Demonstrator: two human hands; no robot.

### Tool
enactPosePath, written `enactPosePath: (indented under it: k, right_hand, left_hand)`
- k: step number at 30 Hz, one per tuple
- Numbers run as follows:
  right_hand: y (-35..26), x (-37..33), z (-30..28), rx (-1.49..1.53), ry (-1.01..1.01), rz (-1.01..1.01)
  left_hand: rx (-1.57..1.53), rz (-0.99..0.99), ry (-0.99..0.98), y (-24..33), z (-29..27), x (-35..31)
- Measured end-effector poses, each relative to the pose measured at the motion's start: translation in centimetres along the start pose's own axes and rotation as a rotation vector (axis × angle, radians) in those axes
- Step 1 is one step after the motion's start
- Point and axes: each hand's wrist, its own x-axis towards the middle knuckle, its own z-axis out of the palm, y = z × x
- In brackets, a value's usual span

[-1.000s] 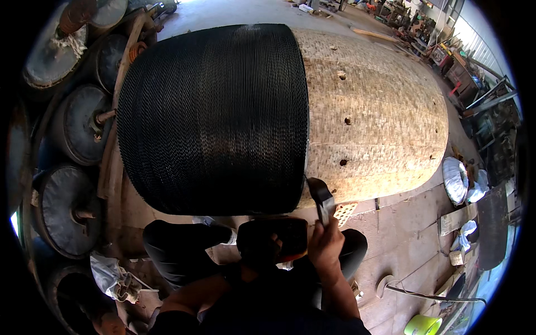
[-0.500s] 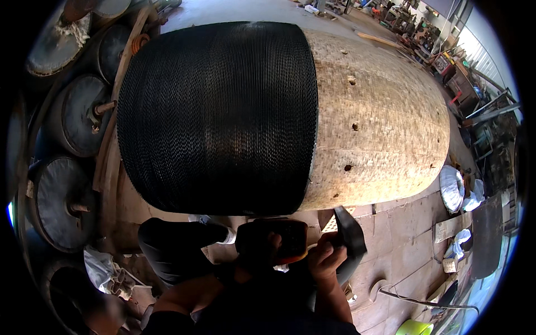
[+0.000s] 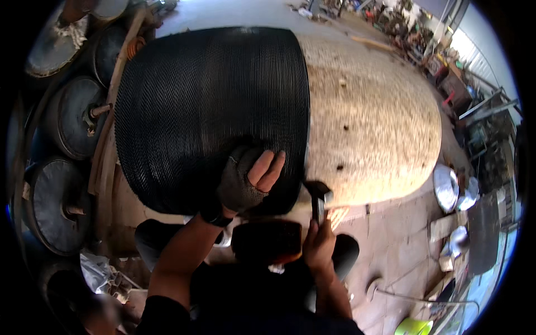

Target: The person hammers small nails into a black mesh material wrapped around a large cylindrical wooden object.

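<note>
Head view: a large, pale, wood-like barrel-shaped drum [image 3: 385, 125] fills the frame's centre, its left part wrapped in a black, ridged winding [image 3: 206, 100]; both look heavy, stiff and rough, best steadied palm-flat. At lower centre the left hand [image 3: 245, 181], in a grey fingerless glove [image 3: 234, 181], lies on the winding, two bare fingertips together, any pinch undeterminable; rightward, the right hand [image 3: 319, 245] is wrapped around a dark-headed hammer [image 3: 319, 202], probably head-heavy, best gripped low on its handle.
</note>
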Motion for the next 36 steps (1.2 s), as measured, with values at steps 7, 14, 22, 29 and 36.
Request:
enactPosePath:
  k: [7,14,22,29,36]
  right_hand:
    - [-0.6,-1.5,-1.4,-0.023,0.092,-0.173]
    - [-1.4,-3.1,-1.9,0.265,0.233,-0.212]
    - [-0.6,-2.3,-0.6,0.174,0.042,0.038]
    - [-0.8,-0.5,-0.1,-0.014,0.029,0.013]
    - [-1.5,-0.8,0.4,0.179,0.220,-0.100]
  left_hand:
    - [-0.058,-0.057,-0.046,-0.4,0.3,0.8]
    - [-0.053,-0.067,0.008,-0.7,0.6,1.5]
    - [-0.004,-0.085,0.036,-1.3,0.9,2.5]
    - [0.014,-0.122,-0.045,-1.3,0.6,1.9]
    - [0.025,-0.121,-0.020,-0.9,0.4,2.6]
